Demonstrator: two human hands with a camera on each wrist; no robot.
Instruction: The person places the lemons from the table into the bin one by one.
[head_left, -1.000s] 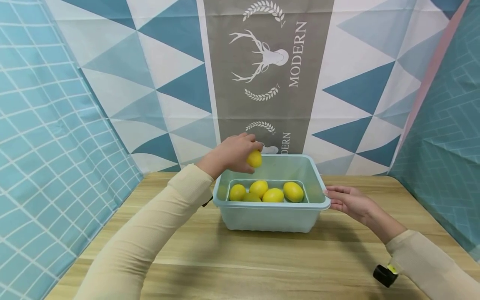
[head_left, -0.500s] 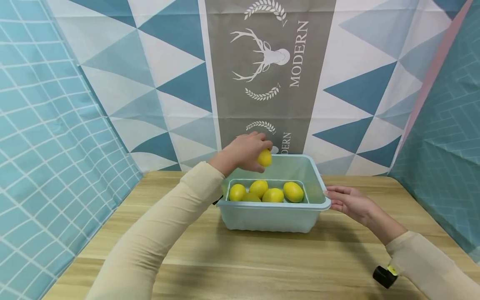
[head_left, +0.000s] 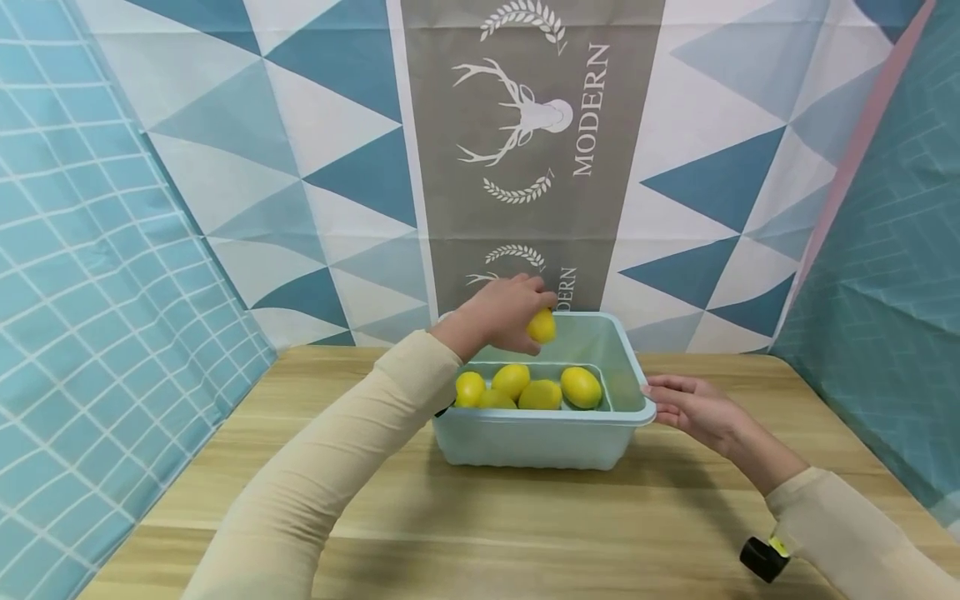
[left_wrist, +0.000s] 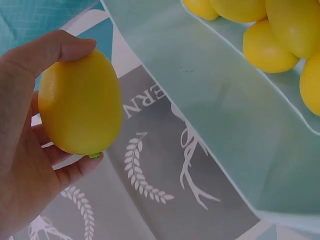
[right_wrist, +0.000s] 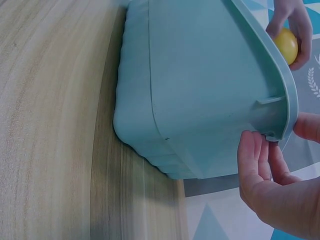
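My left hand (head_left: 508,312) grips a yellow lemon (head_left: 542,326) above a pale blue-green plastic bin (head_left: 532,442). In the left wrist view, thumb and fingers wrap the held lemon (left_wrist: 80,102), with a small green stem end showing at its bottom. Several more lemons (head_left: 581,387) lie on the floor of the bin. At the bin's right front corner, my right hand (head_left: 697,412) pinches the rim. The right wrist view shows the thumb over the rim (right_wrist: 292,100) and the other fingers (right_wrist: 250,155) under it, against the outer wall.
The bin stands on a wood-grain table (head_left: 450,533) near its back edge. Behind hangs a patterned cloth (head_left: 517,125) with a deer print. Tiled blue cloths flank both sides, such as the left cloth (head_left: 90,275). A black wrist device (head_left: 764,558) sits under the right sleeve.
The left hand has moved right over the bin, still holding the lemon. My right hand keeps its place on the rim. The head view has shifted slightly.
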